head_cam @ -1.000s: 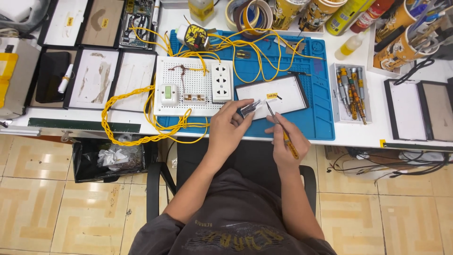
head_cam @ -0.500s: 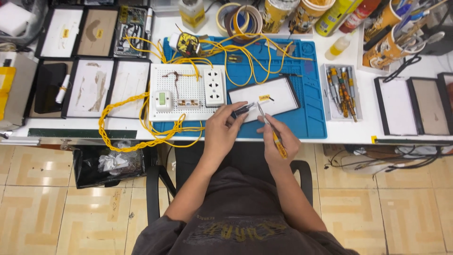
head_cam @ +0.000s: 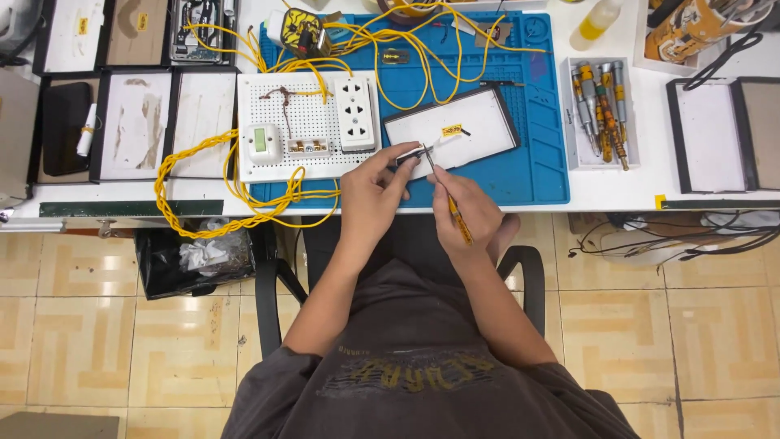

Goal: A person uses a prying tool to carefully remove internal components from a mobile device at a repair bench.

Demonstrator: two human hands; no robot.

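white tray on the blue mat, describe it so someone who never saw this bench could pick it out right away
Find the blue mat on the white bench. The white tray lies tilted on its near half, just beyond the left hand and right hand. Unlike the pegboard to its left, it is dark-rimmed and bare but for one small yellow piece.

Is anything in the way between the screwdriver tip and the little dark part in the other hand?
Nothing visible. The right hand holds the yellow-handled screwdriver with its tip right at the small dark part pinched in the left hand, above the white tray. Whether tip and part touch is too small to tell.
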